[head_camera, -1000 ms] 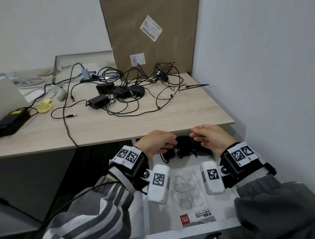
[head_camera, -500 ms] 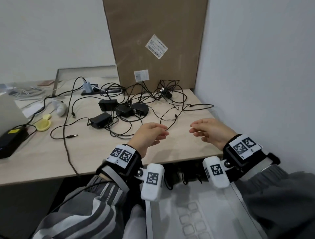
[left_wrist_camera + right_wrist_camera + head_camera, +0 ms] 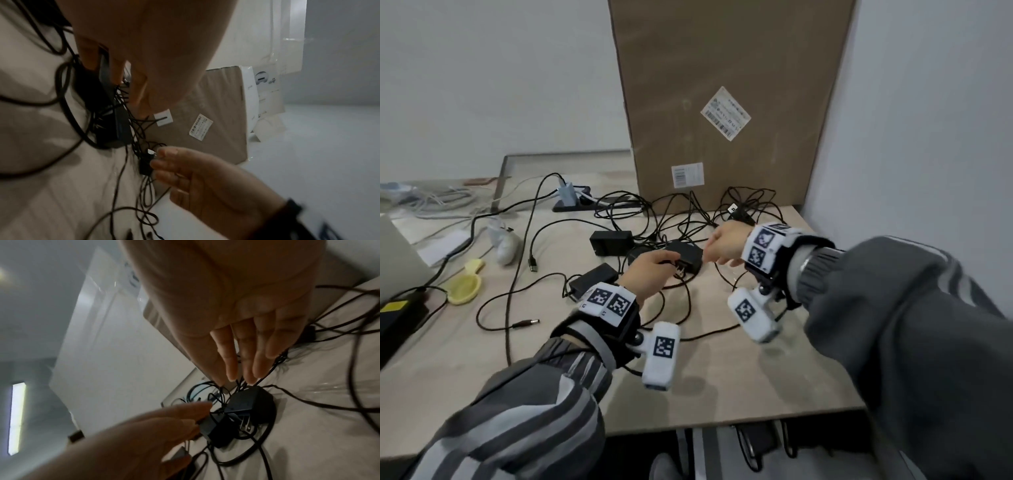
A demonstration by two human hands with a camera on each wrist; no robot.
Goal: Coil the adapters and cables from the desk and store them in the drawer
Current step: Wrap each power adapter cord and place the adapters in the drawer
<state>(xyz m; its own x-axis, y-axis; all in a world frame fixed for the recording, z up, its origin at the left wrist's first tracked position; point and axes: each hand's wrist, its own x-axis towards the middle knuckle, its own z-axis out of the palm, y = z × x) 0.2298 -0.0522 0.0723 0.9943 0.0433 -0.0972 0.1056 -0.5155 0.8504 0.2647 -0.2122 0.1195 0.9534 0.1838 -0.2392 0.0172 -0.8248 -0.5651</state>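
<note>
Both hands [image 3: 650,274] [image 3: 724,243] left drawer [image 3: 722,455] (adapters [image 3: 756,442] inside); reaching desk adapter [image 3: 686,255].

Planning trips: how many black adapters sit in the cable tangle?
4: back-left adapter, front-left adapter, pronged adapter between the hands, fourth adapter half-hidden by the left hand. Others may hide.

Black adapters [image 3: 686,253] and black cables [image 3: 690,212] lie on a pale wood-grain surface [image 3: 571,370]. A brown cardboard box [image 3: 726,85] bears white labels; a yellow dish [image 3: 464,287]; grey striped sleeves [image 3: 524,418].
</note>
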